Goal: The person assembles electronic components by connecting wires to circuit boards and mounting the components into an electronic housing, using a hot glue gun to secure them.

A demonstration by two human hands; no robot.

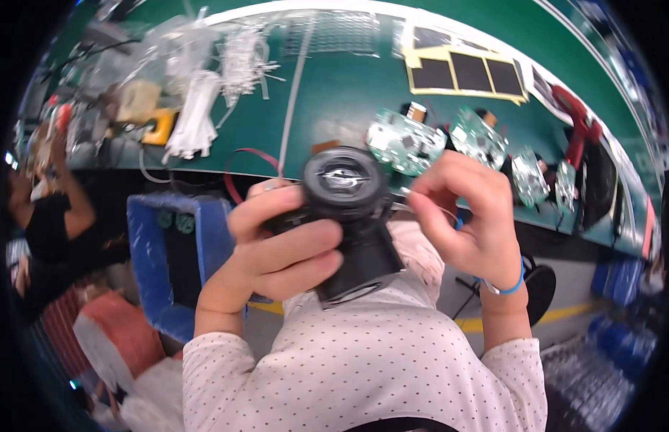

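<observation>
My left hand [287, 248] is wrapped round a black device [359, 245] in front of my chest. The device has a round, ringed top like a speaker, with a shiny emblem in its middle, and a boxy lower body tilted toward me. Just right of it, my right hand [467, 209] pinches thumb and forefinger together on a thin wire [444, 210] with a small pale tip. The far end of the wire is hidden. A blue band [520, 279] circles my right wrist. Beyond the hands lie several circuit assemblies in clear shells [406, 140].
The green bench [334, 108] holds white cable bundles [194, 119], a yellow tool [159, 127], a panel with dark squares [464, 72] and a red-handled tool [581, 129]. A blue crate [150, 266] stands left of me. Another person's arm [73, 194] is at far left.
</observation>
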